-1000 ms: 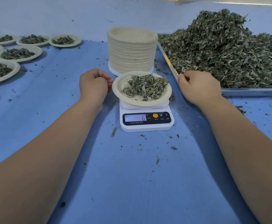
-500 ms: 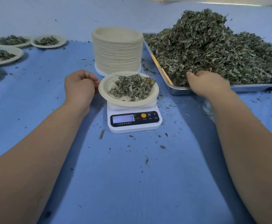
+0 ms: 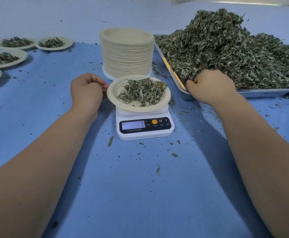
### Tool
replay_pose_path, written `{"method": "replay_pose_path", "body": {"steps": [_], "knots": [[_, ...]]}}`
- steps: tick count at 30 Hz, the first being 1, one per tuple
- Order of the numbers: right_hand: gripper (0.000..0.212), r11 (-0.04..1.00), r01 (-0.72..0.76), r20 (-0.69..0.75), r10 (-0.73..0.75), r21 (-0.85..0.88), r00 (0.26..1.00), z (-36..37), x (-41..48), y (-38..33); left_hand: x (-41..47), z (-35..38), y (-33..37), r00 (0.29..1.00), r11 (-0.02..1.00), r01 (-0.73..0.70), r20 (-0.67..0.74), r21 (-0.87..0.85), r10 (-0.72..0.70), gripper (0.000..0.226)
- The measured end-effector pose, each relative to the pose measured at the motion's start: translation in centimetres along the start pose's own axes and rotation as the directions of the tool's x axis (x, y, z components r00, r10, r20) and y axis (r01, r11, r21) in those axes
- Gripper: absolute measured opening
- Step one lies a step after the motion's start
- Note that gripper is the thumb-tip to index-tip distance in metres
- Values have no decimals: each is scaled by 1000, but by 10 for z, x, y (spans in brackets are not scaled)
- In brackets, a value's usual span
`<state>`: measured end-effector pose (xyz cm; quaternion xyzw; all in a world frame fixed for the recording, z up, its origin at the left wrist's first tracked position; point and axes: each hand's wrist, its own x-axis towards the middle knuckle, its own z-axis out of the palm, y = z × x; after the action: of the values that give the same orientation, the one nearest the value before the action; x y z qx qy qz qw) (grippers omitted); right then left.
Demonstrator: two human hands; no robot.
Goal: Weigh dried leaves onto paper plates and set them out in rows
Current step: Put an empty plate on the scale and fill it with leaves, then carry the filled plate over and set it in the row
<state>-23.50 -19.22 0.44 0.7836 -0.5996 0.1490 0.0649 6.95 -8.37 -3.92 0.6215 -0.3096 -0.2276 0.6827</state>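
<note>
Risk, left: a false weight would likely be shown if the plate (image 3: 116,93) were pressed or lifted at its rim by the left hand (image 3: 87,91) while the display is read.
Risk, middle: the plate overhangs the scale (image 3: 144,127) on every side, so it could be tipped by a nudge and its portion spilled onto the counter (image 3: 140,186).
Risk, right: the target could be overshot if too large a pinch were dropped at once. More crumbs would probably be shed between tray and plate, where the counter is already littered.
Filled plates (image 3: 8,58): set out in rows at the far left, each with a small heap of leaves.
Left hand: fingers are curled, with the tips at the plate's left rim. Whether the rim is pinched or only touched cannot be told.
Stack (image 3: 126,54): empty plates, piled high just behind the scale.
Plate: seated on the scale, with a loose portion (image 3: 143,92) heaped towards its right side.
Scale: the display is lit, but the digit is too blurred to be read with certainty.
Right hand (image 3: 210,86): curled into the leaves at the tray's near-left corner. The fingers are hidden, so what is held cannot be told.
Tray (image 3: 267,91): metal, piled high with leaves (image 3: 226,48).
</note>
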Motion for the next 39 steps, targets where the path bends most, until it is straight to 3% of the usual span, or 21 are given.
{"method": "replay_pose_path", "body": {"steps": [2,5,7,10,16,19,22,25,29,31,36,39], "knots": [[53,999,34,53,-35,19,998,2,-1,-4,0,0,0,1000,1000,3,4,5,-3,39],[63,997,79,261,-73,-11,962,3,-1,-8,-1,1,0,1000,1000,8,7,10,-8,39],[74,994,109,281,-104,-2,954,4,-2,-9,-2,0,1,1000,1000,13,4,5,-13,39],[79,989,142,174,-145,29,974,9,-4,-9,-1,0,1,1000,1000,20,9,8,-20,39],[60,983,167,3,-167,82,986,8,-9,-18,-3,-1,4,999,999,42,-17,-17,-42,34],[36,928,322,-232,-277,187,933,0,-13,-28,-10,4,13,997,994,70,-29,-81,-72,22],[34,871,442,-318,-366,213,875,-8,-20,-41,-18,12,21,991,982,135,18,-135,-134,20],[40,876,447,-228,-405,181,885,-4,-22,-47,-24,20,21,966,958,252,103,-140,-239,21],[41,856,385,-28,-401,344,916,1,-29,-59,-30,24,21,944,940,309,170,-143,-284,27],[46,845,383,-15,-407,374,913,1,-34,-65,-31,23,25,944,936,313,165,-163,-287,40],[50,801,329,-33,-362,500,932,-10,-41,-82,-22,12,30,924,887,382,128,-260,-361,34],[33,731,310,-28,-370,607,928,-15,-47,-92,-17,6,35,913,850,408,151,-332,-379,38]]}}
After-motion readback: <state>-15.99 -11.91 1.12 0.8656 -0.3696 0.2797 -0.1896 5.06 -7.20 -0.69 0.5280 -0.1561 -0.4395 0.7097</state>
